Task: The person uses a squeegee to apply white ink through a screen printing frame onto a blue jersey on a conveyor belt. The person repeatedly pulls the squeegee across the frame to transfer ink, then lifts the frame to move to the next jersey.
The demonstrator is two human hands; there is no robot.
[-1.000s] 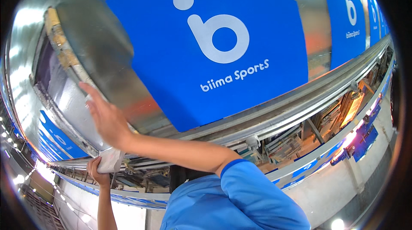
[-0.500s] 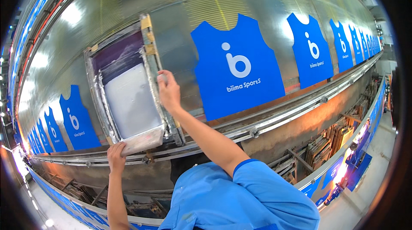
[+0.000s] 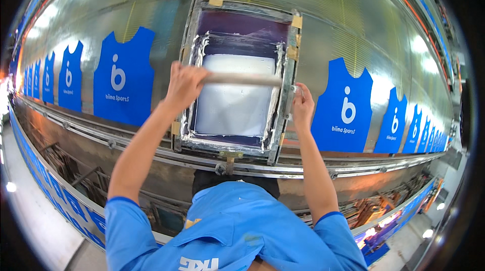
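Note:
A rectangular printing screen (image 3: 293, 33) with a dark mesh lies on the long table in front of me. White ink (image 3: 232, 112) covers much of its mesh, with thick streaks along the sides. My left hand (image 3: 185, 86) is closed around the left end of a squeegee (image 3: 242, 79), which lies crosswise over the upper part of the white area. At the screen's right edge, my right hand (image 3: 303, 103) has its fingers curled against a small knob on the frame. What lies beneath the screen is hidden.
Blue vest-shaped fabric pieces with white prints lie in a row along the table, left (image 3: 134, 51) and right (image 3: 328, 124) of the screen. A metal rail (image 3: 273, 171) runs along the near edge. Stacked wooden frames (image 3: 369, 209) stand below at the right.
My left hand has carried the squeegee from the screen's near edge to its upper part. The screen now appears in mid-view instead of at left. My right hand remains at its right edge.

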